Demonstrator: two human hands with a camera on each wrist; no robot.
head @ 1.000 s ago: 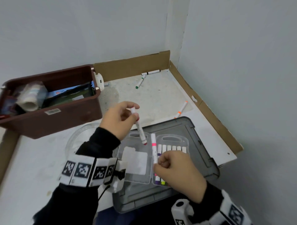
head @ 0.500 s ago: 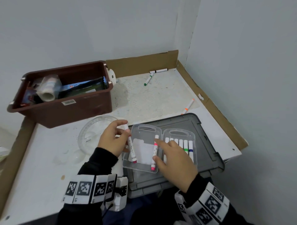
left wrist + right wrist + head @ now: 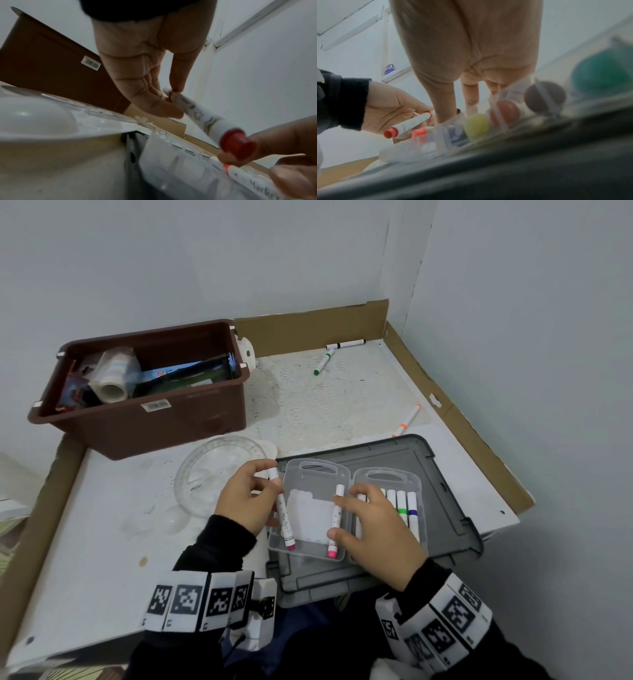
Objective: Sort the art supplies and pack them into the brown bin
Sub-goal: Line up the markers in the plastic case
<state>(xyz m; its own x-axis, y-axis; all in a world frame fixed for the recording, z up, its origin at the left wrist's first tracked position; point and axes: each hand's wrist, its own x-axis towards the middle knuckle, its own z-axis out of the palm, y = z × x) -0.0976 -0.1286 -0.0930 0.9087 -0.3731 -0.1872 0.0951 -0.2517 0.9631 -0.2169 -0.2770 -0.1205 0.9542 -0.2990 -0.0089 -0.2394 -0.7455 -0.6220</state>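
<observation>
The left hand (image 3: pixel 244 501) pinches a red-capped marker (image 3: pixel 282 510) between thumb and fingers over the left half of the open clear marker case (image 3: pixel 310 474), low in the middle of the head view; the right hand (image 3: pixel 375 525) lies with fingers spread, thumb and forefinger against a pink-capped marker (image 3: pixel 335 522) in the same half. To seat the red one well, I judge it should be lowered flat and parallel to the row of markers in the right half, cap ends matching. Its long axis runs top to bottom of the frame, slightly tilted, cap toward the bottom edge. The brown bin (image 3: pixel 144 419) sits upper left on the counter (image 3: pixel 85 542).
</observation>
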